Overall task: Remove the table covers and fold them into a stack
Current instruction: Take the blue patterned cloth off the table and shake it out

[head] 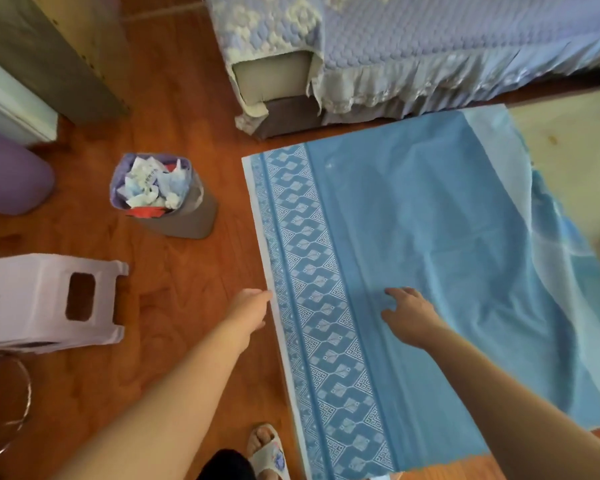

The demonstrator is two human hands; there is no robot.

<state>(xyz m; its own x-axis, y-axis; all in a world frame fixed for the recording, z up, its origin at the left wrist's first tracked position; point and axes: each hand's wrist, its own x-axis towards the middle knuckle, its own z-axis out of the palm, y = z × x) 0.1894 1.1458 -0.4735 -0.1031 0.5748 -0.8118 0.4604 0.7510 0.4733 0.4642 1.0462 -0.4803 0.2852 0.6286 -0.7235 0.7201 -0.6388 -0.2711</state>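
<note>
Lying spread across the frame's right half, the blue table cover (413,220) carries a woven key-pattern border, no readable writing. The left hand (252,308) grips its left edge. The right hand (407,311) rests on it, fingers loosely bent, grasping nothing.

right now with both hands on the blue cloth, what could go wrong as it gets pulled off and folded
1. The blue patterned table cover is bunched at its right side on the pale wooden tabletop; pulling may fold it unevenly.
2. The left hand holds only the border edge while the right hand rests on top, so the cloth could slip.
3. A trailing edge might brush the full grey waste bin on the floor.
</note>
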